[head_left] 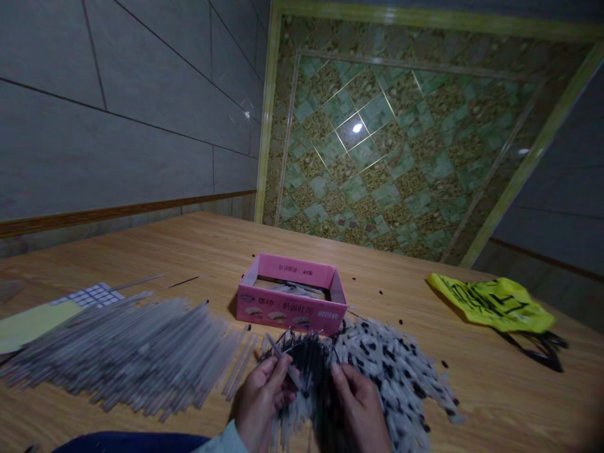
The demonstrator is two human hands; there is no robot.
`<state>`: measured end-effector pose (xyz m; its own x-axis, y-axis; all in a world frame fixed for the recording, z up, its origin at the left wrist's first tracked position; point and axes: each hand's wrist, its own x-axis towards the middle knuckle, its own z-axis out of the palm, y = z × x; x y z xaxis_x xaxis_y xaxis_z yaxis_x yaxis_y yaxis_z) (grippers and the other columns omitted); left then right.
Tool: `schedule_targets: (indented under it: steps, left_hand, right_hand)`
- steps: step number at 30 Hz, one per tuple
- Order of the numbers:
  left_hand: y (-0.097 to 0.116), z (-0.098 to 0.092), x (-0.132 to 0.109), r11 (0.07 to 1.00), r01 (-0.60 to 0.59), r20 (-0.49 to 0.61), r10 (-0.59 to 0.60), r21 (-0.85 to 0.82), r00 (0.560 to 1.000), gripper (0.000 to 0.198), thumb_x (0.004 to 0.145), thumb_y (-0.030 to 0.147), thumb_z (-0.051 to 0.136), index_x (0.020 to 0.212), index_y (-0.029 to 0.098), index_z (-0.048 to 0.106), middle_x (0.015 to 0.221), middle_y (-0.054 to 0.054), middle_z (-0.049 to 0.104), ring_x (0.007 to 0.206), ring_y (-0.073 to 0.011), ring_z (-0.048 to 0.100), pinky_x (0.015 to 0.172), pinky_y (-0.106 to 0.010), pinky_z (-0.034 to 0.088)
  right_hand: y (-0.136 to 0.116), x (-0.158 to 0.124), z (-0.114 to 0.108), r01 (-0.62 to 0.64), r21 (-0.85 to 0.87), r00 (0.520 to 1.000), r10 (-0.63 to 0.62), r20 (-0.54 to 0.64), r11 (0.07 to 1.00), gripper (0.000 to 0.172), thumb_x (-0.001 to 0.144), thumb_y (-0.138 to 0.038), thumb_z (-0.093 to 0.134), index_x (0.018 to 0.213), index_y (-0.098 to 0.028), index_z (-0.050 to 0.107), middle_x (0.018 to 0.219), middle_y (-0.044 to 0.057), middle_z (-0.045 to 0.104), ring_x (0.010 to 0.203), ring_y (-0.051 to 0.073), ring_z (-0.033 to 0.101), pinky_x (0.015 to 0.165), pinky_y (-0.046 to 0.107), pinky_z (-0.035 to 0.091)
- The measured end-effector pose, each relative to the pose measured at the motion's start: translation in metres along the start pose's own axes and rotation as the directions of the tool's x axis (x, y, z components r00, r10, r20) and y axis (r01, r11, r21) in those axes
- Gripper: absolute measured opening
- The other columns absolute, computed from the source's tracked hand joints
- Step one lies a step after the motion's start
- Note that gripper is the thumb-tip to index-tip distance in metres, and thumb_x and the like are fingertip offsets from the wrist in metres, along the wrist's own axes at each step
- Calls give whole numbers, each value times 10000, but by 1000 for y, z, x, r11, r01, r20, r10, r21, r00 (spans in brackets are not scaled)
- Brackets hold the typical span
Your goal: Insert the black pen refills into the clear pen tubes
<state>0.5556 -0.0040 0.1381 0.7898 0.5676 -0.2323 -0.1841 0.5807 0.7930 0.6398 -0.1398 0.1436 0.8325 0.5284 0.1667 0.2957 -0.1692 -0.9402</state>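
Observation:
My left hand (261, 399) is closed in a pinch on a thin clear pen barrel (282, 361) that slants up and to the left. My right hand (358, 402) is closed beside it, fingertips resting in a heap of dark pen refills (309, 358); what it grips I cannot make out. A wide pile of clear pen barrels (127, 352) lies to the left. A heap of white pen caps with black tips (396, 365) lies to the right. A pink cardboard box (292, 311) stands just beyond the hands, with a few finished pieces inside.
The wooden table (198, 245) also carries a yellow plastic bag (491, 302) with black handles at far right, a yellow sheet (28, 324) and a gridded paper (94, 294) at far left. Small black bits are scattered near the box. A grey tiled wall stands behind.

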Motion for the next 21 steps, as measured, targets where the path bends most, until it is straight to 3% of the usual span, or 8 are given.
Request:
schedule_targets:
  steps: [3,6,15,21]
  left_hand:
    - [1,-1,0,1000,3,-20,-3,-6,1000,305,662,376,688,813,125,603,629,-25,656,505,-89,564,451,-183,403]
    - [0,-3,0,1000,2,-20,-2,-4,1000,311,673,383,675,834,124,611,631,-22,649,512,-92,569,454,-184,393]
    - [0,-3,1,1000,5,-25,-6,-25,1000,343,641,394,692,846,128,624,623,-21,650,513,-102,570,452,-189,387]
    - [2,-2,0,1000,13,-25,-14,-20,1000,335,661,384,683,861,127,607,625,-16,648,507,-94,570,445,-179,380]
  right_hand:
    - [0,5,-20,26,-393,983,-94,-157,919,338,842,-459,434,688,-186,562,618,20,593,612,175,547,556,234,372]
    - [1,7,-31,-30,-599,979,-97,-179,800,223,839,-355,444,804,-210,608,768,41,662,711,202,596,612,248,383]
    - [3,4,-24,-42,-805,995,-44,-84,592,182,765,-181,475,849,-232,628,849,19,658,800,195,610,639,241,370]
    - [2,2,-22,-20,-840,998,-41,-50,543,184,772,-183,488,890,-218,625,894,51,654,823,202,611,657,249,388]
